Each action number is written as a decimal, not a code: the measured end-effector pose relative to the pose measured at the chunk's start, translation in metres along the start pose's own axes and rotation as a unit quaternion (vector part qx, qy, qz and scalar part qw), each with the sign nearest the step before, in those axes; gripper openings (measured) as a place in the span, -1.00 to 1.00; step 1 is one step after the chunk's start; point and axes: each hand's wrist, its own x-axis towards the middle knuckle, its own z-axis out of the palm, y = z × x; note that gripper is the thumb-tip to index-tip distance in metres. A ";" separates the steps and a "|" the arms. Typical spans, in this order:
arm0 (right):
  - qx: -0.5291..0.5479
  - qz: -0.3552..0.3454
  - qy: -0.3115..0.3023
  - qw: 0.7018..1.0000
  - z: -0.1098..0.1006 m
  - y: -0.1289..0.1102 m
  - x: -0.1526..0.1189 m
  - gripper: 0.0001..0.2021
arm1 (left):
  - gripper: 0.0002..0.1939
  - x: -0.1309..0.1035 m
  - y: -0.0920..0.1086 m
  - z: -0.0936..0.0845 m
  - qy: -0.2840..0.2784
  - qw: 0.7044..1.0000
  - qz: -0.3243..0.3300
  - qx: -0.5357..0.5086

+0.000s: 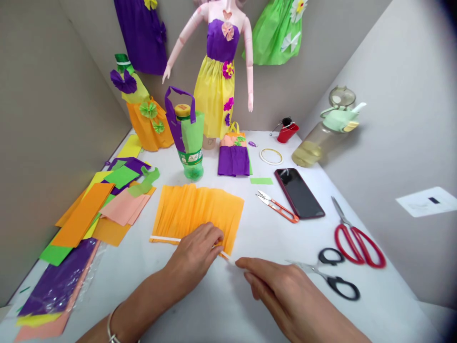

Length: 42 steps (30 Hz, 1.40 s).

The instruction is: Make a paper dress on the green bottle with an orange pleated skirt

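Note:
A gathered sheet of orange crepe paper (200, 205) lies on the white table, its pleats running up from the lower edge. Along that edge runs a narrow strip of white double-sided tape (164, 238). My left hand (198, 247) is closed over the lower edge, fingers pressing the paper and strip near its right corner; the middle of the strip is hidden under it. Just right of the corner, the thumb and forefinger of my right hand (271, 281) meet at the free end of the strip. Black-handled scissors (330, 274) lie close beyond my right hand.
Coloured paper pieces (85, 214) are heaped at left. Behind stand a green bottle in a paper holder (191, 138), a dressed doll (217, 71) and a small paper bag (233, 157). Thread snips (278, 207), a phone (300, 193), red scissors (357, 238) and a water bottle (321, 136) are at right.

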 end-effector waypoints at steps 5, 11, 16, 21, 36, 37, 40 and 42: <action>-0.032 -0.007 0.006 0.999 -0.004 0.003 0.003 -0.75 | -0.97 0.001 0.002 0.001 -0.003 1.000 -0.002 0.014; -0.076 -0.031 0.009 0.997 -0.004 -0.005 0.006 -0.76 | -0.97 -0.001 0.004 0.004 -0.012 0.998 -0.002 0.064; -0.113 -0.029 0.007 0.993 0.000 -0.004 0.003 -0.78 | -0.93 -0.002 0.005 0.010 -0.010 0.993 -0.008 0.117; -0.135 -0.042 -0.033 0.989 0.003 0.000 0.001 -0.79 | -0.98 0.000 0.012 0.009 -0.023 0.990 -0.022 0.137; -0.184 -0.071 0.042 0.979 -0.002 0.005 0.000 -0.76 | -0.92 0.001 0.012 -0.001 -0.020 0.999 -0.009 0.036; -0.188 -0.074 0.053 0.978 -0.002 0.006 0.000 -0.76 | -0.91 0.002 0.012 -0.002 -0.027 0.999 -0.014 0.035; -0.197 -0.082 0.082 0.974 -0.002 0.010 -0.001 -0.78 | -0.91 0.003 0.013 -0.003 -0.042 0.998 -0.030 0.046; -0.206 -0.081 0.088 0.971 -0.003 0.011 -0.002 -0.79 | -0.91 0.004 0.013 -0.002 -0.045 0.997 -0.030 0.054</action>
